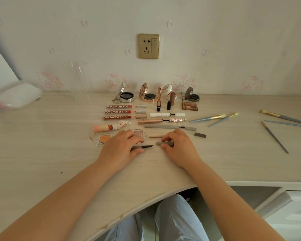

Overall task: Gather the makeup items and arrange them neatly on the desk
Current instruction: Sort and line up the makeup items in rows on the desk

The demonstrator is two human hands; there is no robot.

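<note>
The left hand [123,145] pinches a grey liner pen [142,147] low on the desk [42,153], its dark tip bare and pointing right; the right hand [178,145] holds the matching grey cap [164,143] between thumb and fingertips, a small gap apart from the tip. Likely the two are being laid down in line, or the cap is about to go on. The risk is the exposed tip: if it drags on the desk it could leave a mark, and a cap pushed on crooked could bend it. Both hands sit just near of the arranged rows, so a careless knuckle could knock the clear eyeshadow case [101,137] by the left hand, or the beige stick [155,136] and brow pencil [169,126] just beyond the right. Farther back lie three lip glosses [117,112], mascaras [163,114], upright lipsticks [158,100] and open compacts [127,96]. Brushes [214,117] lie loose and crossed well to the right, still unsorted, and reaching them means crossing over nothing. A clear tumbler [79,80] stands far left by the wall.
</note>
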